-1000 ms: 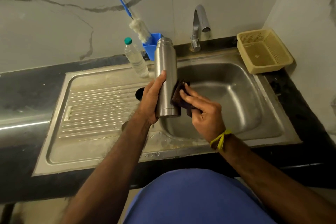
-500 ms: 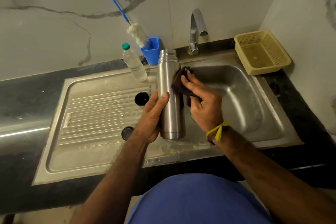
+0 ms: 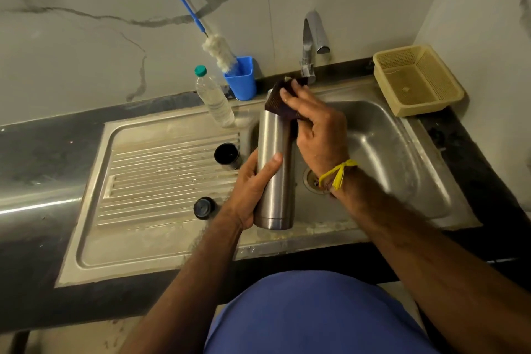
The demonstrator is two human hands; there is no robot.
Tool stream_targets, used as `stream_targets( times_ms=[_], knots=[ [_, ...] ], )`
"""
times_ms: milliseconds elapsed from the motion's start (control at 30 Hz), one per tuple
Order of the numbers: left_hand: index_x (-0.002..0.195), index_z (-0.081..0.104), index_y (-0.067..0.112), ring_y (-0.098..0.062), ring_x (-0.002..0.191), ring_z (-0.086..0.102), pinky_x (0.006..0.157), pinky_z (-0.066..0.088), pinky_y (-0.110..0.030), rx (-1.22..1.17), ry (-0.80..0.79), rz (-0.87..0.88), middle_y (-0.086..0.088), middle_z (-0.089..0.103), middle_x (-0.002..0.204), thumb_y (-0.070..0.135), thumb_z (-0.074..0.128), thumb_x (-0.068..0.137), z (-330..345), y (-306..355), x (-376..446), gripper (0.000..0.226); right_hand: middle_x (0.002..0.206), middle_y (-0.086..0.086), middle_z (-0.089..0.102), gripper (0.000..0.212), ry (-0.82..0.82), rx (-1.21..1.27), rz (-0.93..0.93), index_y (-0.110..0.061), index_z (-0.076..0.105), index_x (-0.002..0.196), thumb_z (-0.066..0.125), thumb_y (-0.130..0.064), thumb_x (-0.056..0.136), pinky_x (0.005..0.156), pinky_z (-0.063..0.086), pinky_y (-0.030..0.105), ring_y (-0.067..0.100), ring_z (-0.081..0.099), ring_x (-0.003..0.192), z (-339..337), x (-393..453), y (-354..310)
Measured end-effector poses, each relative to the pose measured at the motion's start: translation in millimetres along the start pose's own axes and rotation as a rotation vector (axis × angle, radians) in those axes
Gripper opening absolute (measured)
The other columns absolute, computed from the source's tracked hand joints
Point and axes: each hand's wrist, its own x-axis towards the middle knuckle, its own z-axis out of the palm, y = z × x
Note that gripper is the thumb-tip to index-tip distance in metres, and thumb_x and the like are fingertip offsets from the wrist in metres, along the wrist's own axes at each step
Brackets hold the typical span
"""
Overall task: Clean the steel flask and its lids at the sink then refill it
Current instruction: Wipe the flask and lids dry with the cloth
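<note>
The steel flask (image 3: pixel 275 169) stands nearly upright over the left edge of the sink basin (image 3: pixel 382 146). My left hand (image 3: pixel 253 190) grips its lower half. My right hand (image 3: pixel 319 126) holds a dark scrub pad (image 3: pixel 280 100) against the flask's top, which the pad hides. Two black lids lie on the ribbed drainboard (image 3: pixel 161 181): a cup-shaped lid (image 3: pixel 227 156) and a smaller stopper lid (image 3: pixel 204 208) nearer to me.
A clear water bottle (image 3: pixel 214 98) with a green cap stands behind the drainboard. A blue cup (image 3: pixel 241 79) holds a bottle brush (image 3: pixel 218 52). The tap (image 3: pixel 311 43) is off. A beige basket (image 3: pixel 416 80) sits at the back right.
My right hand slid the scrub pad up the flask from its middle to its top. The flask came lower and closer to me in my left hand.
</note>
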Motion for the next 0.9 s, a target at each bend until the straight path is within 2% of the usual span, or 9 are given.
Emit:
stream_targets(
  times_ms=[133, 233, 333, 367, 467, 533, 633, 767, 900],
  knots=[
    [0.102, 0.076, 0.025, -0.030, 0.086, 0.067, 0.090, 0.053, -0.059, -0.088, -0.007, -0.043, -0.017, 0.070, 0.099, 0.045, 0.069, 0.087, -2, 1, -2, 0.026, 0.149, 0.011, 0.050, 0.055, -0.042, 0.032, -0.029, -0.010, 0.057, 0.138, 0.052, 0.011, 0.088, 0.114, 0.041, 0.046, 0.027, 0.042, 0.143, 1, -14, 2],
    [0.111, 0.073, 0.015, -0.032, 0.088, 0.068, 0.087, 0.056, -0.052, -0.096, 0.039, -0.073, -0.022, 0.068, 0.104, 0.049, 0.072, 0.085, -8, 0, 2, 0.042, 0.148, 0.012, 0.051, 0.054, 0.005, 0.113, 0.041, -0.007, 0.059, 0.136, 0.052, 0.013, 0.086, 0.112, 0.043, 0.046, 0.024, 0.045, 0.141, 6, -44, -2],
    [0.137, 0.059, 0.009, -0.046, 0.125, 0.057, 0.107, 0.048, -0.054, -0.182, 0.063, -0.105, -0.029, 0.059, 0.135, 0.051, 0.068, 0.091, -11, 1, 8, 0.063, 0.146, 0.010, 0.053, 0.061, -0.067, 0.094, -0.054, -0.009, 0.061, 0.133, 0.051, 0.018, 0.079, 0.116, 0.039, 0.041, 0.024, 0.043, 0.143, 11, -64, -8],
    [0.141, 0.057, 0.011, -0.045, 0.130, 0.053, 0.110, 0.044, -0.055, -0.198, 0.053, -0.107, -0.029, 0.056, 0.140, 0.055, 0.066, 0.092, -14, 2, 11, 0.066, 0.146, 0.009, 0.053, 0.063, -0.086, 0.091, -0.086, -0.009, 0.062, 0.133, 0.050, 0.019, 0.078, 0.117, 0.039, 0.040, 0.023, 0.043, 0.143, 10, -66, -7],
    [0.123, 0.071, 0.018, -0.034, 0.106, 0.067, 0.087, 0.059, -0.044, -0.124, 0.080, -0.055, -0.022, 0.070, 0.118, 0.059, 0.059, 0.092, -16, 11, 18, 0.052, 0.144, 0.009, 0.055, 0.058, -0.033, 0.109, 0.006, -0.007, 0.063, 0.132, 0.049, 0.017, 0.081, 0.113, 0.043, 0.044, 0.021, 0.047, 0.140, 3, -62, 1],
    [0.123, 0.071, 0.015, -0.034, 0.108, 0.068, 0.090, 0.059, -0.045, -0.129, 0.055, -0.044, -0.020, 0.071, 0.119, 0.058, 0.056, 0.092, -16, 20, 21, 0.054, 0.145, 0.012, 0.054, 0.052, -0.046, 0.057, -0.078, -0.008, 0.063, 0.132, 0.048, 0.009, 0.086, 0.112, 0.043, 0.045, 0.025, 0.046, 0.140, 0, -64, -3],
    [0.129, 0.063, 0.007, -0.035, 0.114, 0.067, 0.097, 0.056, -0.047, -0.154, 0.050, -0.034, -0.023, 0.069, 0.121, 0.056, 0.054, 0.096, -17, 34, 26, 0.059, 0.145, 0.010, 0.054, 0.052, -0.184, -0.038, -0.363, -0.013, 0.066, 0.129, 0.047, 0.009, 0.086, 0.108, 0.047, 0.041, 0.029, 0.043, 0.142, -2, -80, -6],
    [0.132, 0.058, 0.007, -0.031, 0.103, 0.071, 0.089, 0.059, -0.042, -0.057, 0.055, -0.007, -0.022, 0.071, 0.114, 0.051, 0.048, 0.102, -12, 46, 36, 0.054, 0.143, 0.009, 0.055, 0.058, -0.129, -0.028, -0.230, -0.011, 0.068, 0.126, 0.048, 0.016, 0.079, 0.109, 0.046, 0.045, 0.030, 0.043, 0.142, -1, -83, -2],
    [0.132, 0.056, 0.008, -0.024, 0.089, 0.071, 0.080, 0.060, -0.038, -0.159, 0.084, -0.075, -0.016, 0.070, 0.103, 0.061, 0.046, 0.100, -9, 52, 44, 0.063, 0.143, 0.013, 0.055, 0.054, -0.218, -0.026, -0.377, -0.008, 0.068, 0.126, 0.049, 0.017, 0.082, 0.111, 0.045, 0.043, 0.033, 0.043, 0.141, -9, -90, -2]
  ],
)
